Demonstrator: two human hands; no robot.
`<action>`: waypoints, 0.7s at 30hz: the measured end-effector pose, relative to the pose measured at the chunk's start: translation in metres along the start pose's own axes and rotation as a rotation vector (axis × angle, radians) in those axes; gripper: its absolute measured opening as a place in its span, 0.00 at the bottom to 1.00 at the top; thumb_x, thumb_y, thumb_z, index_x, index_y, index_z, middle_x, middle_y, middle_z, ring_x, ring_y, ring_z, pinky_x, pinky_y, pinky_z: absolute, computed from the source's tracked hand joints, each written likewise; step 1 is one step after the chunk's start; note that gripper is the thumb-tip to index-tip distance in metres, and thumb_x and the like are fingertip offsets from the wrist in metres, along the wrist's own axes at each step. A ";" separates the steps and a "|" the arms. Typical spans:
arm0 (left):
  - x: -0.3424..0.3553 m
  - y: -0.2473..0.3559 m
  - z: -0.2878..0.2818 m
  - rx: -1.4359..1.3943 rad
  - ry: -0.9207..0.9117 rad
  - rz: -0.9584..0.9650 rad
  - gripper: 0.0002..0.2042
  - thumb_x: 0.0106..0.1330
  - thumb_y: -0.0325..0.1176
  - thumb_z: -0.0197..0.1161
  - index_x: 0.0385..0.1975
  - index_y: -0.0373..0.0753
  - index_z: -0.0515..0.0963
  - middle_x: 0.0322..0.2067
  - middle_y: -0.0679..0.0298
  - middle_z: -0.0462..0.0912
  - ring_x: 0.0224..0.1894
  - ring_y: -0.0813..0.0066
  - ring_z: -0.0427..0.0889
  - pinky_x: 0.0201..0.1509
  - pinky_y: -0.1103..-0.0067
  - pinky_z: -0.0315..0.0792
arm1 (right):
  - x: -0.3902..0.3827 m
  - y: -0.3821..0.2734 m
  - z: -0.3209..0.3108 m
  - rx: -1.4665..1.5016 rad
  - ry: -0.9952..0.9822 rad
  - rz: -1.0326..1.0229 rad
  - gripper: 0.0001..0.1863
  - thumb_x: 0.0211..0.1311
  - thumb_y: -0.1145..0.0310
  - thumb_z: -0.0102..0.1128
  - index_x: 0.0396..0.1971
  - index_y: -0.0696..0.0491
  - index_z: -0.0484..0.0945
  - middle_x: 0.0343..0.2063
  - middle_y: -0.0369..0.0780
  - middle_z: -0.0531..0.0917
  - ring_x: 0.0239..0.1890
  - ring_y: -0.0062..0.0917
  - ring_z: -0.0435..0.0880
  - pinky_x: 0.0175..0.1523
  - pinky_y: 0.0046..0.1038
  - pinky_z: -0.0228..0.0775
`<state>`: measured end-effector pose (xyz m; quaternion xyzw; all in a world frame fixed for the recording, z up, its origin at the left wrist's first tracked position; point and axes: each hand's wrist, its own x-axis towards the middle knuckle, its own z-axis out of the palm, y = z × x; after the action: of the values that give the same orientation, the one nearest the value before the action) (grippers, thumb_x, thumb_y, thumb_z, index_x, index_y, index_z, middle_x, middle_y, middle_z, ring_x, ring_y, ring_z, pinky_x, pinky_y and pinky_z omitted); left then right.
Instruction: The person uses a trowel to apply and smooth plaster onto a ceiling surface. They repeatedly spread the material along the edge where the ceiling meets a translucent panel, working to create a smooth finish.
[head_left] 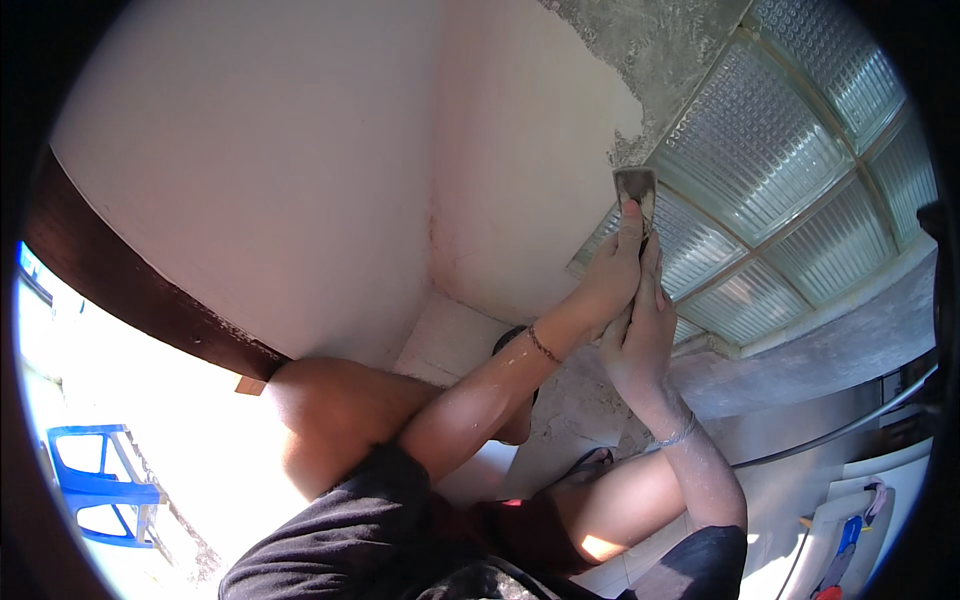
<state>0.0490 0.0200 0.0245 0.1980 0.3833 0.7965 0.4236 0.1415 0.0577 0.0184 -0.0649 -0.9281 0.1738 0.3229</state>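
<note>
Within left hand [612, 272], flat scraper [635, 183]

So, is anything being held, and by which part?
A scraper, held by the left hand near its blade's base. The right hand is close beneath; whether it also grips is hidden.

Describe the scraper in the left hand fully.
The scraper has a flat, greyish, metal-looking blade, wider at its far end and smeared with pale material. It points away from the person, its end by the rough grey wall patch and glass blocks; contact there is unclear. The left hand grips it, thumb on the blade; the right hand sits against the left. The handle is mostly hidden.
</note>
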 end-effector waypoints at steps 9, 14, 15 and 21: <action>0.001 0.005 -0.004 -0.026 -0.037 0.079 0.30 0.77 0.60 0.30 0.40 0.36 0.68 0.30 0.54 0.82 0.29 0.68 0.83 0.38 0.75 0.78 | 0.003 0.006 -0.010 0.001 -0.013 0.045 0.34 0.68 0.76 0.43 0.73 0.61 0.48 0.49 0.58 0.79 0.48 0.50 0.82 0.51 0.40 0.74; 0.001 0.014 0.000 -0.152 -0.114 0.186 0.28 0.78 0.57 0.27 0.44 0.37 0.67 0.38 0.48 0.84 0.35 0.63 0.84 0.43 0.71 0.81 | 0.006 0.010 -0.009 -0.008 0.061 -0.028 0.32 0.71 0.75 0.42 0.74 0.55 0.49 0.37 0.54 0.84 0.35 0.45 0.86 0.38 0.36 0.76; 0.002 0.015 0.000 -0.191 -0.164 0.214 0.28 0.78 0.57 0.27 0.44 0.37 0.67 0.39 0.48 0.84 0.35 0.64 0.84 0.43 0.71 0.81 | 0.006 0.010 -0.008 0.004 0.062 -0.010 0.32 0.71 0.75 0.42 0.74 0.56 0.49 0.37 0.55 0.83 0.36 0.45 0.86 0.38 0.36 0.76; 0.007 0.017 -0.006 -0.247 -0.152 0.167 0.27 0.79 0.56 0.29 0.46 0.37 0.67 0.40 0.50 0.84 0.28 0.70 0.83 0.33 0.77 0.82 | 0.007 0.010 -0.006 -0.042 0.050 -0.032 0.32 0.71 0.74 0.42 0.73 0.60 0.48 0.38 0.57 0.82 0.38 0.48 0.85 0.40 0.38 0.75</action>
<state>0.0328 0.0170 0.0343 0.2355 0.2317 0.8526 0.4049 0.1395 0.0702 0.0234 -0.0611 -0.9242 0.1474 0.3470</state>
